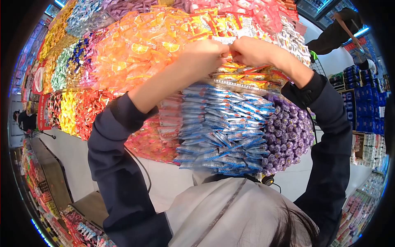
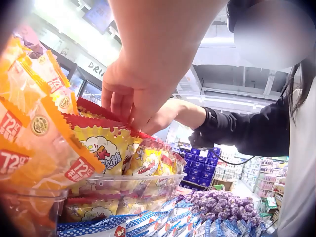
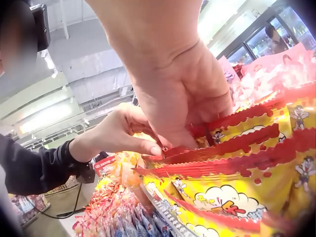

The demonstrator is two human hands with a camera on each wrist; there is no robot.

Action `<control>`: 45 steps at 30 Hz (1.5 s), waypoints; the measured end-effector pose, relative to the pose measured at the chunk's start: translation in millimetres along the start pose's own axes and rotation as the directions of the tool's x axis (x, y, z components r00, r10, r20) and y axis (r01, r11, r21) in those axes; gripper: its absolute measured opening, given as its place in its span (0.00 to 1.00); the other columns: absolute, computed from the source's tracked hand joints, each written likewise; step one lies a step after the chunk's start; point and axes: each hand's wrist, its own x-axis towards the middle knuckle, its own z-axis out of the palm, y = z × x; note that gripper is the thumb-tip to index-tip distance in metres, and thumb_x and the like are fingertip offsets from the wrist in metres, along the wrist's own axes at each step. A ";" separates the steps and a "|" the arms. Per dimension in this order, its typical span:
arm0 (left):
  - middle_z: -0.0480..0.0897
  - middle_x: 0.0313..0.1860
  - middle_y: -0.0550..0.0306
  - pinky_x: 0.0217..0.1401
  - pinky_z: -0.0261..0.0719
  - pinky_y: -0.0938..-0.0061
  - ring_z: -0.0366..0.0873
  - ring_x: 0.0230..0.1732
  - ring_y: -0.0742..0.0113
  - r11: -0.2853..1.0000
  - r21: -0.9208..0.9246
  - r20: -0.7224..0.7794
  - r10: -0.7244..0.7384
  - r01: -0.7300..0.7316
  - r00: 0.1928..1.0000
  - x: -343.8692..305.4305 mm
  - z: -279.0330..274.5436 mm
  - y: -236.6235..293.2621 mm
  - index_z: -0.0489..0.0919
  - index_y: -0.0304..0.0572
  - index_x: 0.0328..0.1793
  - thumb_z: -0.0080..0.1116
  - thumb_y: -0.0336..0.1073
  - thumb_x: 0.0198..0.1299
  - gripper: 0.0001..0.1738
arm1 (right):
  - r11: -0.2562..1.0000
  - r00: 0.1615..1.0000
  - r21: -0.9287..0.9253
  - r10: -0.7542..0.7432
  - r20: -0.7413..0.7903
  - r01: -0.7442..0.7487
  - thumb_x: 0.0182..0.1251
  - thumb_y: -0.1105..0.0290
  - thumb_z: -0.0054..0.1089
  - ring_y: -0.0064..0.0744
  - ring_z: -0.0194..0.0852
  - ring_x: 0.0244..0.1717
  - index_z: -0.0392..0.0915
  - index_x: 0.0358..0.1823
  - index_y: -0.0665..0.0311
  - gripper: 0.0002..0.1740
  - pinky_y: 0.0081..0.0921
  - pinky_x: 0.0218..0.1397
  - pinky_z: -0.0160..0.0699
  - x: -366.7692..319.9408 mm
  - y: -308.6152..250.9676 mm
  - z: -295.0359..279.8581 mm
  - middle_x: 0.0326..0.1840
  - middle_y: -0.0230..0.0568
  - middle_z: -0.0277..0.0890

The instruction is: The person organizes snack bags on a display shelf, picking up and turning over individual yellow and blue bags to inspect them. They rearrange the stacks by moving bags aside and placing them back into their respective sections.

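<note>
My left hand [image 1: 207, 56] and right hand [image 1: 252, 51] meet over a clear bin [image 2: 163, 181] of yellow candy packets [image 3: 224, 190] with red crimped tops. Knuckles nearly touch in the head view. Curled fingers of the left hand reach down to the red top edges in the left wrist view, its thumb lying along a packet's top in the right wrist view. The right hand's fingers bend in among the same packets and pinch at a red edge. Its fingertips are partly hidden behind the wrappers.
Orange candy bags [image 1: 144, 49] heap up on the left. Blue-and-white packets [image 1: 224, 123] fill the nearer side, with purple-wrapped lollipops [image 1: 286, 138] to their right. Another person [image 1: 341, 31] stands at the back right. Blue boxes [image 1: 368, 103] are stacked farther right.
</note>
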 end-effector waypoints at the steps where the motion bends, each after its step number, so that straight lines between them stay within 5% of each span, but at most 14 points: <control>1: 0.78 0.31 0.51 0.40 0.74 0.65 0.77 0.38 0.54 1.000 -0.007 0.016 -0.017 0.017 1.000 0.1 -3.0 -0.1 0.76 0.42 0.36 0.60 0.36 0.48 0.11 | 0.999 1.000 0.044 -0.024 -0.005 0.024 0.53 0.72 0.53 0.53 0.72 0.30 0.74 0.38 0.69 0.11 0.39 0.34 0.70 -0.2 3.7 5.1 0.26 0.56 0.73; 4: 0.77 0.30 0.48 0.44 0.74 0.65 0.76 0.40 0.53 0.984 0.023 -0.232 0.179 -0.178 0.956 -0.5 2.4 -7.1 0.75 0.40 0.39 0.61 0.35 0.47 0.13 | 0.994 0.993 0.063 -0.085 -0.080 0.090 0.53 0.74 0.52 0.54 0.72 0.30 0.74 0.37 0.70 0.11 0.40 0.34 0.69 2.0 12.4 20.6 0.26 0.56 0.73; 7: 0.78 0.33 0.46 0.46 0.73 0.65 0.76 0.42 0.52 0.988 -0.057 -0.195 0.128 -0.141 0.973 2.8 10.3 -12.4 0.74 0.38 0.41 0.61 0.35 0.48 0.15 | 0.987 0.992 0.119 -0.099 -0.082 0.109 0.52 0.72 0.51 0.49 0.75 0.30 0.76 0.32 0.69 0.09 0.39 0.35 0.71 -0.7 13.3 18.6 0.26 0.53 0.75; 10: 0.78 0.36 0.46 0.45 0.73 0.65 0.76 0.42 0.52 0.969 -0.244 0.027 0.048 -0.040 0.998 3.0 13.5 -14.4 0.74 0.39 0.42 0.60 0.36 0.50 0.15 | 0.963 0.991 0.269 -0.052 0.123 0.017 0.54 0.69 0.53 0.39 0.76 0.31 0.77 0.36 0.66 0.11 0.32 0.37 0.71 -7.7 13.3 -5.5 0.26 0.47 0.76; 11: 0.78 0.36 0.47 0.45 0.73 0.65 0.76 0.42 0.52 0.972 -0.233 0.034 0.040 -0.031 0.999 2.3 13.1 -14.4 0.74 0.39 0.42 0.60 0.36 0.50 0.14 | 0.916 0.987 0.391 -0.133 0.086 0.089 0.60 0.69 0.53 0.26 0.73 0.33 0.74 0.41 0.69 0.11 0.29 0.39 0.71 -9.7 20.0 -12.9 0.28 0.40 0.75; 14: 0.78 0.38 0.46 0.45 0.73 0.64 0.75 0.43 0.51 0.977 -0.214 0.042 0.020 -0.011 0.999 0.7 11.4 -11.2 0.75 0.40 0.43 0.60 0.37 0.51 0.14 | 0.853 0.969 0.478 -0.116 -0.218 0.210 0.59 0.72 0.53 0.23 0.73 0.38 0.74 0.41 0.68 0.11 0.26 0.44 0.72 -0.7 47.4 -30.4 0.32 0.37 0.76; 20: 0.78 0.37 0.46 0.45 0.72 0.63 0.75 0.43 0.50 0.977 -0.211 0.030 0.031 -0.024 0.999 0.7 13.2 -11.7 0.75 0.40 0.42 0.60 0.36 0.50 0.14 | 0.996 0.968 0.081 -0.016 -0.251 0.038 0.52 0.77 0.58 0.32 0.76 0.40 0.75 0.41 0.68 0.13 0.27 0.48 0.73 22.6 93.1 -20.7 0.36 0.41 0.77; 28: 0.78 0.37 0.47 0.43 0.72 0.65 0.75 0.42 0.51 0.980 -0.197 0.042 0.028 -0.019 0.999 0.2 11.0 -9.5 0.75 0.41 0.42 0.59 0.36 0.51 0.13 | 1.000 0.961 0.005 0.031 -0.275 -0.031 0.49 0.75 0.60 0.38 0.76 0.37 0.75 0.38 0.67 0.13 0.29 0.41 0.73 27.4 86.4 -12.3 0.35 0.45 0.77; 32: 0.79 0.40 0.47 0.46 0.72 0.65 0.75 0.45 0.51 0.982 -0.187 0.086 -0.005 0.021 0.996 0.5 7.7 -7.0 0.74 0.40 0.44 0.59 0.37 0.51 0.15 | 0.994 0.810 0.036 0.106 -0.576 -0.104 0.50 0.73 0.60 0.35 0.72 0.32 0.72 0.36 0.67 0.11 0.28 0.36 0.70 -10.0 60.1 -43.3 0.30 0.42 0.73; 34: 0.79 0.42 0.46 0.48 0.72 0.65 0.75 0.46 0.51 0.982 -0.173 0.111 -0.054 0.073 0.992 1.6 6.1 -4.0 0.74 0.39 0.45 0.59 0.38 0.52 0.16 | 0.916 0.365 -0.401 -0.375 -0.852 0.004 0.60 0.71 0.55 0.24 0.71 0.21 0.70 0.29 0.64 0.05 0.22 0.24 0.70 -36.3 39.3 -51.8 0.21 0.34 0.71; 38: 0.78 0.45 0.47 0.52 0.71 0.67 0.75 0.48 0.54 0.977 -0.183 0.074 -0.098 0.110 0.992 0.0 2.4 1.0 0.73 0.39 0.51 0.58 0.39 0.53 0.20 | 0.983 0.435 -0.049 -0.123 -0.892 0.176 0.45 0.86 0.58 0.33 0.69 0.35 0.70 0.34 0.67 0.13 0.24 0.37 0.68 -80.2 15.3 -34.8 0.33 0.39 0.69; 40: 0.78 0.46 0.48 0.52 0.71 0.68 0.75 0.49 0.54 0.949 -0.263 0.079 -0.158 0.174 0.984 -3.6 -7.3 16.9 0.72 0.39 0.53 0.56 0.38 0.55 0.21 | 0.947 0.358 -0.281 -0.320 -0.877 0.159 0.39 0.85 0.59 0.38 0.71 0.35 0.70 0.31 0.64 0.15 0.28 0.35 0.69 -109.3 -7.7 -17.8 0.32 0.41 0.71; 43: 0.79 0.43 0.52 0.50 0.72 0.73 0.77 0.46 0.62 0.925 -0.349 -0.293 0.044 -0.149 0.955 -16.6 -5.7 33.9 0.72 0.39 0.55 0.51 0.38 0.60 0.18 | 0.938 0.295 -0.284 -0.333 -0.896 0.196 0.32 0.84 0.61 0.41 0.72 0.35 0.69 0.29 0.63 0.18 0.31 0.36 0.70 -128.2 -22.5 11.7 0.32 0.39 0.72; 45: 0.78 0.39 0.54 0.46 0.72 0.73 0.76 0.41 0.66 0.523 -0.850 -0.020 -0.164 0.070 0.986 -31.8 -8.9 58.0 0.73 0.39 0.50 0.49 0.37 0.61 0.14 | 0.926 0.287 -0.303 -0.360 -0.888 0.224 0.33 0.82 0.62 0.41 0.73 0.34 0.67 0.27 0.63 0.17 0.32 0.34 0.72 -135.1 -27.4 32.7 0.33 0.40 0.73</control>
